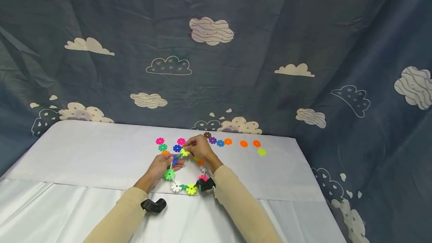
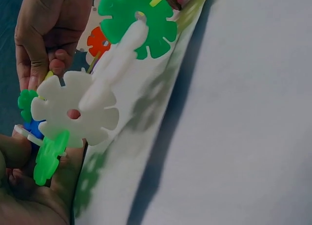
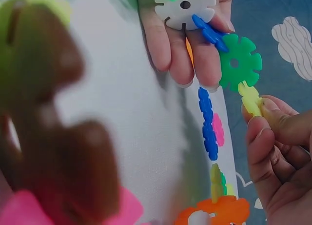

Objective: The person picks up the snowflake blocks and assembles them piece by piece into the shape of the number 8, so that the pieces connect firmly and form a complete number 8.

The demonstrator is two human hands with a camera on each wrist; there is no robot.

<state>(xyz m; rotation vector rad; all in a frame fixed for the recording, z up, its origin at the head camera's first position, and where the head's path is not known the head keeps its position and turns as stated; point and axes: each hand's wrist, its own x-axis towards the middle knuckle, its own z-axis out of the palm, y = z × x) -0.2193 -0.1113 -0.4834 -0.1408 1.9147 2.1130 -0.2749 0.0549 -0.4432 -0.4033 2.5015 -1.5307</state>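
A chain of interlocked plastic snowflake discs hangs in a loop between my hands, with a light green disc [image 1: 169, 174], a white disc [image 1: 176, 186] and a yellow-green disc [image 1: 191, 189] along its lower side. My left hand [image 1: 156, 168] holds the loop by its blue disc [image 3: 210, 33], fingers stretched out beneath it. Thumb and forefinger of my right hand [image 1: 201, 148] pinch a yellow disc [image 3: 251, 99], which meets the edge of a green disc [image 3: 241, 61]. An orange disc [image 3: 217, 211] shows on the loop's far side. The right forearm partly covers the loop.
Loose discs lie along the back of the white table [image 1: 101, 149]: pink [image 1: 160, 141], green [image 1: 162, 147] and blue [image 1: 177, 148] on the left; brown [image 1: 207, 135], purple [image 1: 212, 140], several orange [image 1: 243, 143] and yellow [image 1: 261, 152] toward the right. A cloud-print curtain [image 1: 236, 85] hangs behind.
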